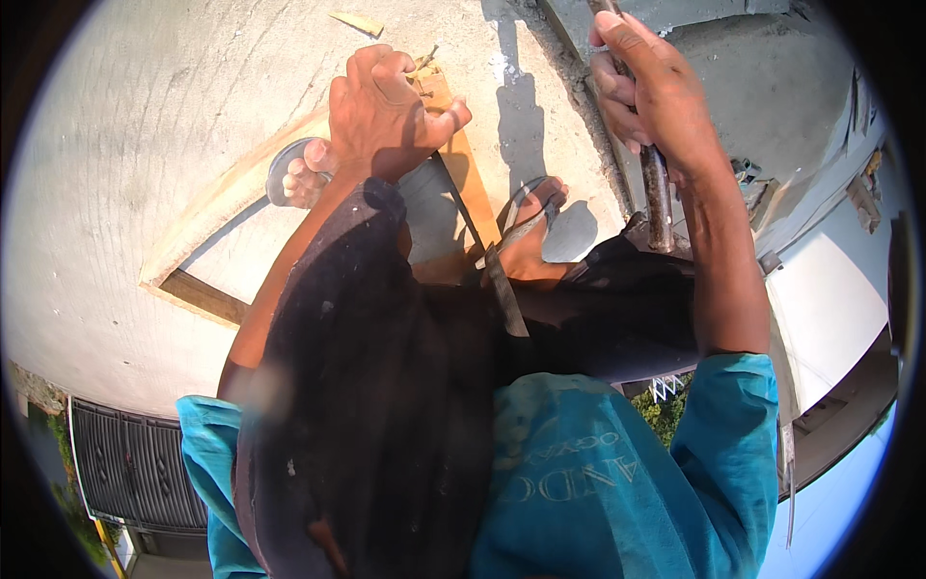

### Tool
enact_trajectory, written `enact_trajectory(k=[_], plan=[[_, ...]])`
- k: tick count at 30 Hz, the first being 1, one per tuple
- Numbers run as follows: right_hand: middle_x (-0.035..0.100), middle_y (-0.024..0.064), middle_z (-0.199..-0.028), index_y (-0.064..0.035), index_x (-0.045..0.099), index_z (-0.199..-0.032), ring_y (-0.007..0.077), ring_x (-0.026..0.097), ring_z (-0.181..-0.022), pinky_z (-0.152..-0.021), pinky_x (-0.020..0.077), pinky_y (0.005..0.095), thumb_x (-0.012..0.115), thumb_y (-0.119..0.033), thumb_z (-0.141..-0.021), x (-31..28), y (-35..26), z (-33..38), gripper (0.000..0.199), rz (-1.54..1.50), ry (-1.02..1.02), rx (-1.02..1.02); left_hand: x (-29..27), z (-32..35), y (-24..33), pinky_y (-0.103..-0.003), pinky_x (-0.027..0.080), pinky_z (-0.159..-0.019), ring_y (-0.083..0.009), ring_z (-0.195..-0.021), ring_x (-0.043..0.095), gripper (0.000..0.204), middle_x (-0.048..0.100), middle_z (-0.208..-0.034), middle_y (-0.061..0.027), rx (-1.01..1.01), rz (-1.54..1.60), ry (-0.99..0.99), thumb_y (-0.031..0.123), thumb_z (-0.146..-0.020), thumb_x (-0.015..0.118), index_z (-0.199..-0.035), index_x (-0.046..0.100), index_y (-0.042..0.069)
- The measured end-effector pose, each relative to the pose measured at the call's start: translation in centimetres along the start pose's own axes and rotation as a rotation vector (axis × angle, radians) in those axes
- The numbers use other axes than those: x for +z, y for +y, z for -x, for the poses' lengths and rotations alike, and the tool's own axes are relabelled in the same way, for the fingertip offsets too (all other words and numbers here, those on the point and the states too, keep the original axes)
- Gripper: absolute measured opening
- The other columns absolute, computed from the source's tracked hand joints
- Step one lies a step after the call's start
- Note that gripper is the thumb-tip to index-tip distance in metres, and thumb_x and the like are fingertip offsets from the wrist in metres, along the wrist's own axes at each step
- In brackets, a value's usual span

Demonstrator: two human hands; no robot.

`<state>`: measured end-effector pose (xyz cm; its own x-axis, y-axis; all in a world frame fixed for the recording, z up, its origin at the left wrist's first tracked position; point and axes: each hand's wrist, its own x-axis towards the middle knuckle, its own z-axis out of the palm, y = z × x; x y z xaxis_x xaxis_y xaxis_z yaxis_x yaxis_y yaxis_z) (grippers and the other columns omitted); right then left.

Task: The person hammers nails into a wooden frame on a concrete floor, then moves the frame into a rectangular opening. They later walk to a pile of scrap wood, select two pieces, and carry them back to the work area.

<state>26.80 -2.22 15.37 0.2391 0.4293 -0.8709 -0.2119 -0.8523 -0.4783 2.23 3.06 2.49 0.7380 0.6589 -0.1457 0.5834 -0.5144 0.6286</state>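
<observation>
My left hand (381, 121) is closed over the top of a light wooden frame (198, 227), its fingers curled and its thumb pointing right. The hand covers that part of the wood, so the exact hold is partly hidden. Bent nails (422, 89) stick up from the wood just right of the fingers. Raised on the right, my right hand (656, 96) grips a dark, worn metal bar (658, 207). The bar's lower end shows below the fist, while its upper end runs out of view at the top edge.
My sandalled feet (526, 227) stand at the frame on pale concrete (125, 145). A narrow grey strip (503, 289) lies against my leg. Beyond the hands is a wood scrap (357, 22). A raised concrete edge (603, 125) runs along the right, and a dark metal gate (140, 468) stands lower left.
</observation>
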Motion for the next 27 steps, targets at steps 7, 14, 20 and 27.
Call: enact_trajectory(k=[7, 14, 20, 27], plan=[[0.051, 0.0049, -0.074, -0.0021, 0.050, -0.102, 0.0154, 0.049, -0.068, -0.067, 0.0409, 0.0324, 0.044, -0.038, -0.103, 2.8, 4.4, 0.2, 0.036, 0.377, 0.141, -0.057, 0.8, -0.8, 0.4, -0.046, 0.041, -0.084, -0.0323, -0.103, 0.052, 0.076, 0.052, -0.110, -0.0143, 0.061, 0.090, -0.020, 0.042, -0.064, 0.086, -0.115, 0.043, 0.006], [0.040, -0.0027, -0.060, -0.0088, 0.047, -0.086, 0.0083, 0.036, -0.044, -0.043, 0.0327, 0.0258, 0.044, -0.032, -0.103, -0.8, 0.7, -0.1, 0.030, -0.227, 0.325, -0.187, 0.3, -0.7, 0.6, -0.043, 0.049, -0.077, -0.0335, -0.089, 0.060, 0.055, 0.060, -0.099, -0.0160, -0.019, 0.063, 0.026, 0.038, -0.060, 0.087, -0.089, 0.063, -0.002], [0.053, 0.0060, -0.074, -0.0029, 0.053, -0.107, 0.0161, 0.051, -0.058, -0.054, 0.0445, 0.0338, 0.045, -0.035, -0.101, 4.4, 4.4, 0.8, 0.033, 0.311, 0.038, 0.095, 0.9, -0.6, -1.0, -0.045, 0.043, -0.080, -0.0326, -0.095, 0.054, 0.071, 0.052, -0.106, -0.0164, 0.168, 0.050, 0.037, 0.045, -0.065, 0.085, -0.109, 0.047, 0.003], [0.036, -0.0044, -0.059, -0.0092, 0.043, -0.087, 0.0064, 0.031, -0.043, -0.042, 0.0282, 0.0247, 0.041, -0.032, -0.104, -0.1, 0.0, -1.5, 0.028, -0.156, 0.386, -0.298, 1.1, 0.0, -1.0, -0.046, 0.041, -0.080, -0.0325, -0.097, 0.051, 0.078, 0.049, -0.107, -0.0176, 0.158, 0.091, 0.062, 0.047, -0.068, 0.084, -0.115, 0.041, 0.002]])
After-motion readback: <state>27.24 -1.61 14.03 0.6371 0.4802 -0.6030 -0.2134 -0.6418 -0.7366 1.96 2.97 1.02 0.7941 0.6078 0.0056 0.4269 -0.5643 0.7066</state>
